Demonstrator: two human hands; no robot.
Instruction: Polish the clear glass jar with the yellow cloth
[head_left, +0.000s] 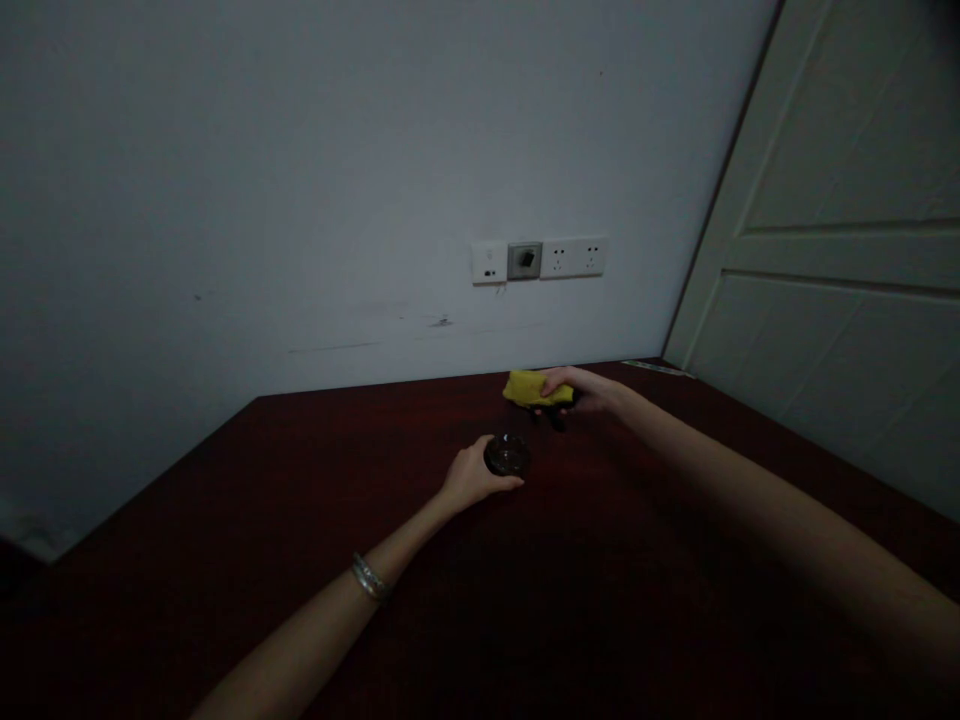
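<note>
My left hand (474, 472) curls round the near and left side of a small dark glass bowl (508, 455), which looks like an ashtray and rests on the dark red tabletop (420, 600). A silver bracelet (367, 577) circles my left wrist. Farther back and to the right, my right hand (574, 388) grips a folded yellow cloth (527, 387), thumb on top and fingers beneath. The cloth is just above or on the table's back part; I cannot tell whether it touches. Dim light hides what is inside the bowl.
Behind the table rises a pale wall (337, 200) with a row of socket plates (574, 257) and dark scuff marks (441, 322). A white panelled door (847, 200) stands along the right side. A thin light strip (656, 368) lies at the far right corner.
</note>
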